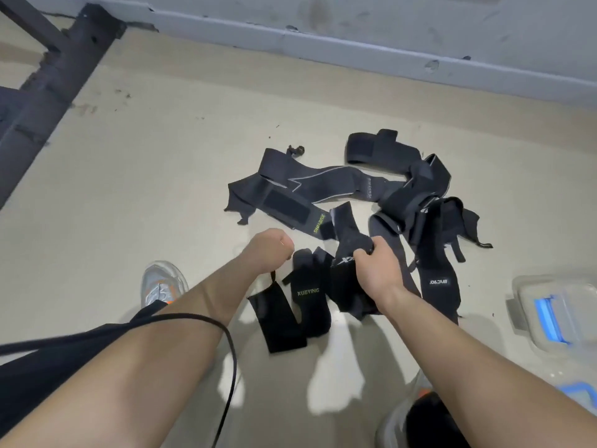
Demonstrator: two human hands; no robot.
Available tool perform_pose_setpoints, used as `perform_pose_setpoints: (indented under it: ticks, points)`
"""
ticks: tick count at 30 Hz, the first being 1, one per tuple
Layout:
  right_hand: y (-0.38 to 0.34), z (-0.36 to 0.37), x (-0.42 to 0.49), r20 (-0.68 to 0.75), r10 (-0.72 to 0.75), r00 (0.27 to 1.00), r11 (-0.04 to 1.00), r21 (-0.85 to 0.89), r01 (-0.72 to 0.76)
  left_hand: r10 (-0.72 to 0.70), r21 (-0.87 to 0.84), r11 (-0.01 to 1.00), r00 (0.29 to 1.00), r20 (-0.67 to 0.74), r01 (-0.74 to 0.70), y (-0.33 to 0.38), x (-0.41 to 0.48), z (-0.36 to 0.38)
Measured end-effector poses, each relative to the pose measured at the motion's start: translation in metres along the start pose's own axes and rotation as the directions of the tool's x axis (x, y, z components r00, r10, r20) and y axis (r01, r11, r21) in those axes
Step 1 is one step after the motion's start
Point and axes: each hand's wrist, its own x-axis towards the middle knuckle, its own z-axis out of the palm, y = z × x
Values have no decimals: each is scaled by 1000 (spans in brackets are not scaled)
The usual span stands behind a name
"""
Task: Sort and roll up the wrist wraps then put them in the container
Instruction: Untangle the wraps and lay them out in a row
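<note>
Several black wrist wraps (352,185) lie tangled on the beige floor in front of me. My left hand (269,248) is curled into a fist and holds a thin loop from which a short black wrap (274,315) hangs. Beside it lies a wrap marked XUEYING (310,294). My right hand (376,265) grips a black wrap (347,286) with white lettering and lifts it off the pile. A clear plastic container (559,313) with blue clips sits at the right edge.
A grey wall base (355,50) runs along the far side. A dark metal frame (55,82) stands at the top left. My shoes show at the left (161,282) and bottom right (420,421). A black cord (231,360) hangs across my left forearm.
</note>
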Motion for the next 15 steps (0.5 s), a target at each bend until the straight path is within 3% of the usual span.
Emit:
perform_pose_setpoints:
  ticks: [5, 8, 11, 15]
  points:
    - [18, 17, 50, -46, 12, 999, 996, 92, -7, 101, 77, 993, 975, -197, -87, 31, 84, 16]
    - [28, 23, 78, -84, 27, 996, 991, 131, -16, 222, 320, 941, 919, -326, -114, 46, 130, 20]
    - [40, 27, 97, -96, 50, 994, 984, 176, -33, 301, 428, 890, 906, -296, -156, 61, 165, 24]
    - [58, 32, 107, -91, 96, 991, 966, 248, -71, 215, 473, 873, 965, -154, -119, 71, 194, 32]
